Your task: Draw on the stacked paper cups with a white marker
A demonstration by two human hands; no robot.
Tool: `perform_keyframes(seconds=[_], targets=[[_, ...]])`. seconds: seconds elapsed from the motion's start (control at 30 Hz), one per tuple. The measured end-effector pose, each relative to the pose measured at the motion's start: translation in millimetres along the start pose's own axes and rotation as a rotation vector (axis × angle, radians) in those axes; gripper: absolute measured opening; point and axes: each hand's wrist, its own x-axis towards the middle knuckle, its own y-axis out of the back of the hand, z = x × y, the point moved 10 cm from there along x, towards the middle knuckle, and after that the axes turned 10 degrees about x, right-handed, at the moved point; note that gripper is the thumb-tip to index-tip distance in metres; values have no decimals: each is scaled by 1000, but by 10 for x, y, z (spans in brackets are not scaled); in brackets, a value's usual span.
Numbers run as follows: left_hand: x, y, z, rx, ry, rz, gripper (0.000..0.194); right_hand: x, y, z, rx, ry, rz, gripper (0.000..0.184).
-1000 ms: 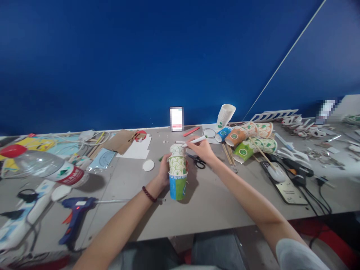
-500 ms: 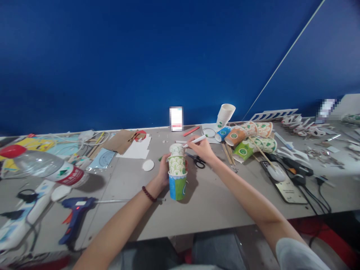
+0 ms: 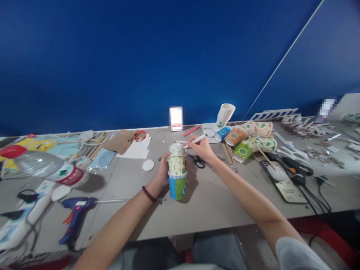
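Observation:
In front of me is a stack of patterned paper cups (image 3: 177,165), with a blue and green cup (image 3: 177,187) at its near end. My left hand (image 3: 164,168) is wrapped round the stack from the left; part of its fingers is hidden behind the cups. Pinched in my right hand (image 3: 201,149) is a white pen (image 3: 199,139), its tip at the far, white end of the stack. Whether the tip touches the paper I cannot tell. Just beyond the right of the stack lie black-handled scissors (image 3: 199,162). A white paper disc (image 3: 148,165) lies to the left.
A blue glue gun (image 3: 77,213), a large plastic bottle (image 3: 47,165) and a power strip (image 3: 30,210) occupy the left. At the right are more paper cups (image 3: 243,150), wooden sticks (image 3: 227,154), a computer mouse (image 3: 276,172) and a black glue gun (image 3: 299,168). A phone (image 3: 176,119) stands by the wall.
Almost nothing differs. The pen in my right hand has shifted very slightly at the far end of the stack, while my left hand keeps its hold.

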Motion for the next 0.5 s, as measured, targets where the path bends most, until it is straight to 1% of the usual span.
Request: perform_keyframes(seconds=[0.13,0.3,0.5], targets=[[-1,-18,-10,-14,6,-29,51,-1,-8,-5,21,-3,-6,9],[-2,5,-29,-14,25,5,53,17,-3,37,31,0,-1,9],[13,-17,-6,-28,4,-8,53,33,1,94,62,-10,-2,8]])
